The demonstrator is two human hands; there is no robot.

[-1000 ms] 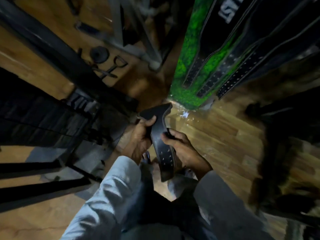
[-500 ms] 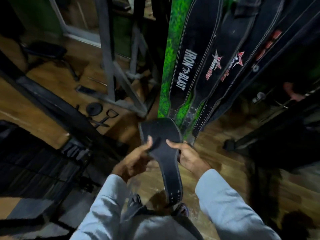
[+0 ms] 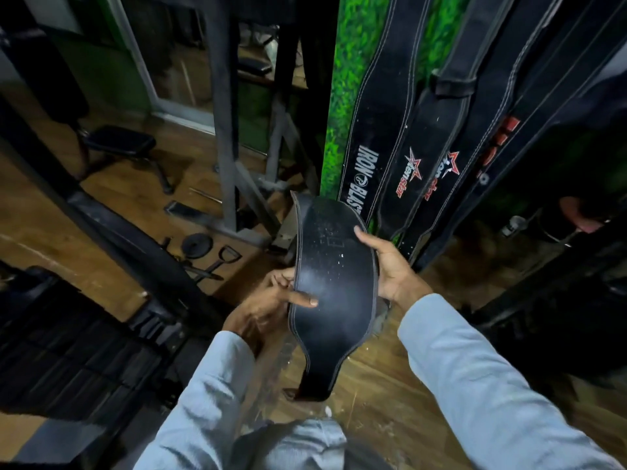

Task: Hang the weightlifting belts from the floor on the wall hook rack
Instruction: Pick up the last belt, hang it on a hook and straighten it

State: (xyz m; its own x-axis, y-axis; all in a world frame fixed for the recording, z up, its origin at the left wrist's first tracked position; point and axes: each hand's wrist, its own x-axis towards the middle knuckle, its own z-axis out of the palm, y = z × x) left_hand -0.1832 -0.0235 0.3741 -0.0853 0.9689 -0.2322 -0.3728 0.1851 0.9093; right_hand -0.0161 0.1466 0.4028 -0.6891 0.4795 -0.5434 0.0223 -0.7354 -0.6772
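Observation:
I hold a wide black leather weightlifting belt (image 3: pixel 334 293) in front of me, its broad back panel facing up and its narrow end drooping toward the floor. My left hand (image 3: pixel 268 303) grips its left edge with the thumb on top. My right hand (image 3: pixel 393 266) clasps its right edge. Several black belts hang on the green wall ahead: one marked IRON BLAST (image 3: pixel 368 147) and two with red star logos (image 3: pixel 437 154). The hook rack itself is out of view above.
Grey machine uprights (image 3: pixel 224 113) stand at centre left. A black bench (image 3: pixel 118 144), a small weight plate (image 3: pixel 196 245) and cable handles (image 3: pixel 217 262) lie on the wooden floor at left. Dark equipment fills the right side (image 3: pixel 556 266).
I have raised the belt from low near the floor to chest height and turned its wide panel upward. My view has tilted up toward the hanging belts.

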